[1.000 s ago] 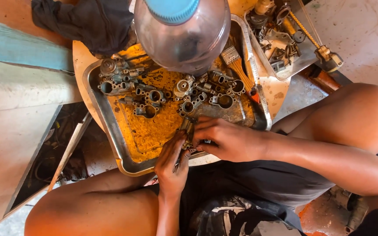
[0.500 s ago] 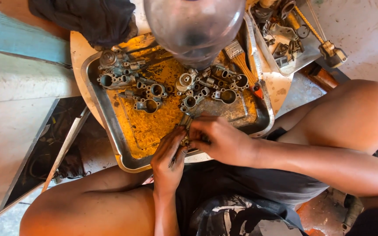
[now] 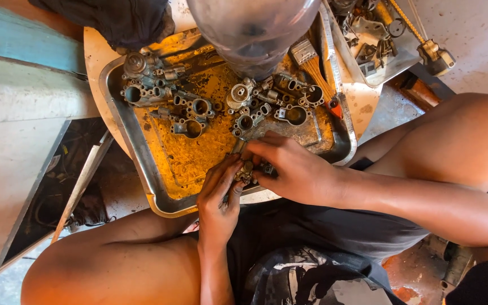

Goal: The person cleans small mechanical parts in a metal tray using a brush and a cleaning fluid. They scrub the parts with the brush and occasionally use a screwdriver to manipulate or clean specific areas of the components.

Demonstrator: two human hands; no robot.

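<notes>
Single view, head-mounted camera, looking steeply down from above the seated person. The near field holds both bare knees and the left hand and right hand, meeting at the front rim of the shallow rust-stained metal tray. The far field, at the frame's top, cuts off a clear domed plastic bottle. Close range; no second view.

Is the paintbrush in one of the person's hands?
No, the paintbrush lies in the metal tray, away from both hands working on a small metal part.
</notes>
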